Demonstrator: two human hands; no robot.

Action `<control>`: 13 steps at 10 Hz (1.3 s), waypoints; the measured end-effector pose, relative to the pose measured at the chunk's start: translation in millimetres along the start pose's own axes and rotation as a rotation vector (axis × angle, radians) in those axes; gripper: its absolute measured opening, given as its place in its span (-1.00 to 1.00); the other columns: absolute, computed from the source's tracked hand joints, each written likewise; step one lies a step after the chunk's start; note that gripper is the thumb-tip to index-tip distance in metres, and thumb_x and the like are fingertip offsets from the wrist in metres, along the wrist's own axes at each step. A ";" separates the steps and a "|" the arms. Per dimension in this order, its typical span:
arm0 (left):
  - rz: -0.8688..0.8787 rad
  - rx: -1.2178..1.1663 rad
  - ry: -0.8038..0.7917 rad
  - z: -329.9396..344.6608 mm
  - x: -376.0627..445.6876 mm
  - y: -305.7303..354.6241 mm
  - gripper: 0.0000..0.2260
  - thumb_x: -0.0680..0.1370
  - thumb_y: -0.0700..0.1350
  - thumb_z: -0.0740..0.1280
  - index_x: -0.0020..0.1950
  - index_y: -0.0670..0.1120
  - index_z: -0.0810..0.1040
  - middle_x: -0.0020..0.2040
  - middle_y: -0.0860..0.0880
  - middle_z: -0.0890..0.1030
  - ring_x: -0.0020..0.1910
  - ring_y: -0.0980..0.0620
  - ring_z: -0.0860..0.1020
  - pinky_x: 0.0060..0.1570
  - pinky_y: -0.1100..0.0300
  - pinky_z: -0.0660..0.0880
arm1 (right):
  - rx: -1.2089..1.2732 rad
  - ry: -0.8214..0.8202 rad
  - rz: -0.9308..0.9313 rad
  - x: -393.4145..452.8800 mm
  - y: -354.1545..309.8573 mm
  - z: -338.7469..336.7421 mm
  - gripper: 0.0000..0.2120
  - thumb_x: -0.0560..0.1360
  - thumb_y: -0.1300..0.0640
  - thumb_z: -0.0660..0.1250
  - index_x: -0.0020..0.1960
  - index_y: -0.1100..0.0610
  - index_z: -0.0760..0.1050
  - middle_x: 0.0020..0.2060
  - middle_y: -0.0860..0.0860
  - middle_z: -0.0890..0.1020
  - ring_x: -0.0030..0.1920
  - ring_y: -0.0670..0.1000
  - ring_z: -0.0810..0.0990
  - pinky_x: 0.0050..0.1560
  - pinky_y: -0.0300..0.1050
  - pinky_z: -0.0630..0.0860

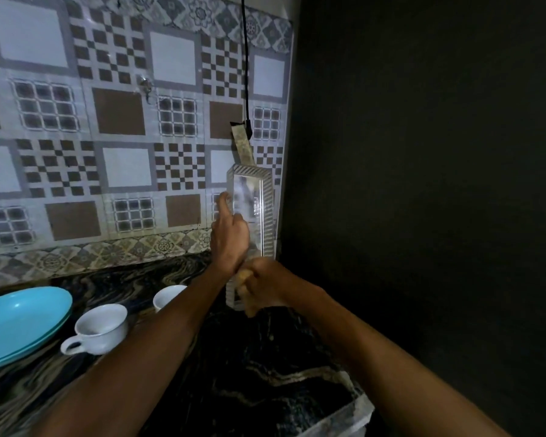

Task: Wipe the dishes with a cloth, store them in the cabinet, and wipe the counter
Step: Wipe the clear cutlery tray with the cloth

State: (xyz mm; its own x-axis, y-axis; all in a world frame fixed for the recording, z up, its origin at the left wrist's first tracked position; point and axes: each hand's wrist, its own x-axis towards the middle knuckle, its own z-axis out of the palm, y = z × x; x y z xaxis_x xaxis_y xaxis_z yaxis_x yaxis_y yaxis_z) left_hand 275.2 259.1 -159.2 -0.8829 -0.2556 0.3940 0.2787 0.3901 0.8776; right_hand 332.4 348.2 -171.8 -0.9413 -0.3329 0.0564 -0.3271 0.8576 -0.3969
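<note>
A long clear glass tray (259,197) with a ribbed rim stands upright in front of the tiled wall. My left hand (230,231) grips its left edge, with one finger pointing up along the rim. My right hand (262,287) is curled round a small yellowish cloth (244,275) pressed against the tray's lower end. Two white cups (103,329) (167,296) stand on the dark marbled counter (234,367), the farther one partly hidden by my left forearm. Stacked turquoise plates (19,323) lie at the left.
A black cable (246,58) hangs down the patterned tile wall (108,137) to a taped strip just above the tray. A dark wall or panel (423,184) fills the right side. The counter's front right corner is at the lower right.
</note>
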 end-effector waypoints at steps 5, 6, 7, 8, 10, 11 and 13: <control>-0.068 -0.194 -0.154 11.8 -17.0 -1.8 -0.55 0.63 0.18 0.01 0.50 0.11 0.13 0.35 -0.03 0.43 0.27 -0.06 0.44 0.27 0.06 0.35 | 0.064 0.391 0.040 2.4 8.9 -43.6 -0.86 0.53 0.21 0.26 0.06 0.17 0.52 -0.06 0.04 0.51 -0.04 -0.01 0.51 0.02 -0.07 0.53; 0.044 -0.222 -0.213 11.8 -32.4 3.9 -0.57 0.64 0.15 -0.04 0.51 0.11 0.15 0.38 0.02 0.40 0.33 0.03 0.38 0.23 0.20 0.23 | 0.022 0.475 0.077 6.4 12.3 -50.9 -0.85 0.53 0.17 0.28 0.08 0.17 0.50 0.00 0.07 0.50 0.00 0.03 0.52 0.02 -0.04 0.54; 0.142 -0.227 -0.281 8.0 -41.9 2.8 -0.59 0.65 0.09 -0.03 0.51 0.12 0.16 0.34 0.06 0.46 0.18 0.25 0.53 0.12 0.38 0.37 | -0.038 0.607 0.059 11.3 12.4 -60.0 -0.87 0.53 0.17 0.29 0.02 0.21 0.53 -0.03 0.10 0.59 -0.01 0.08 0.60 -0.01 0.01 0.60; 0.145 -0.205 -0.298 5.5 -44.5 -0.4 -0.60 0.65 0.07 -0.02 0.51 0.15 0.14 0.03 0.17 0.55 -0.29 0.41 0.57 -0.31 0.50 0.47 | -0.032 0.705 0.037 11.7 10.5 -65.2 -0.90 0.56 0.21 0.26 0.01 0.20 0.53 -0.09 0.09 0.61 -0.08 0.05 0.63 -0.08 -0.03 0.62; 0.094 -0.251 -0.208 9.7 -38.0 -7.6 -0.61 0.66 0.07 -0.02 0.48 0.07 0.27 0.20 0.08 0.55 0.01 0.31 0.54 0.00 0.49 0.43 | -0.040 0.471 0.033 14.4 9.9 -47.2 -0.91 0.55 0.18 0.24 0.00 0.15 0.50 -0.06 0.06 0.58 -0.08 0.03 0.59 -0.04 -0.04 0.60; -0.020 -0.213 -0.152 17.8 -27.3 -13.9 -0.55 0.65 0.11 -0.04 0.51 0.02 0.22 0.46 -0.03 0.34 0.41 -0.01 0.34 0.36 0.16 0.24 | 0.089 0.424 0.106 10.6 13.8 -34.8 -0.93 0.55 0.16 0.25 0.00 0.12 0.49 -0.11 0.03 0.56 -0.15 -0.04 0.55 -0.24 -0.19 0.51; -0.287 -0.310 -0.209 28.7 -21.3 -33.2 -0.57 0.61 0.21 0.04 0.38 0.02 0.30 -0.15 -0.17 0.55 -0.46 -0.07 0.53 -0.52 0.17 0.47 | 0.846 0.650 0.291 -8.3 29.4 -62.6 -0.83 0.60 0.08 0.14 0.09 0.12 0.44 -0.03 0.06 0.56 -0.16 -0.09 0.51 -0.28 -0.24 0.41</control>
State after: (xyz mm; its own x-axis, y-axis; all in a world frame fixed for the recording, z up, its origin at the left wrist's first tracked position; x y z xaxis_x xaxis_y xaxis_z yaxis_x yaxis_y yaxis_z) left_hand 273.9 277.0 -204.6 -0.9890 -0.1185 0.0881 0.0840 0.0388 0.9957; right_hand 325.3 400.7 -126.6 -0.9187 0.3205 0.2310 -0.1563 0.2421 -0.9576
